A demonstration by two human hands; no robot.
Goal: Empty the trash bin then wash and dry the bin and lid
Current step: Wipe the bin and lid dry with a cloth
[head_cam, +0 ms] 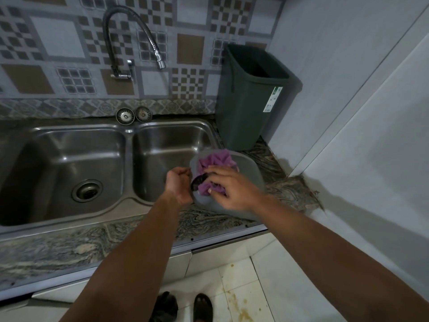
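Observation:
The dark green trash bin (248, 98) stands upright and open-topped on the counter in the back right corner. Its grey lid (251, 175) lies over the counter beside the right sink basin. My left hand (180, 185) grips the lid's left edge with curled fingers. My right hand (228, 188) presses a purple cloth (214, 163) onto the lid's surface, fingers curled over the cloth. A dark part of the lid shows between the two hands.
A steel double sink (125, 135) fills the counter's left and middle, with a flexible faucet (139, 38) above. Two strainer plugs (134, 115) sit behind the basins. A white wall (348, 112) closes the right side. The marbled counter edge (139, 235) runs in front.

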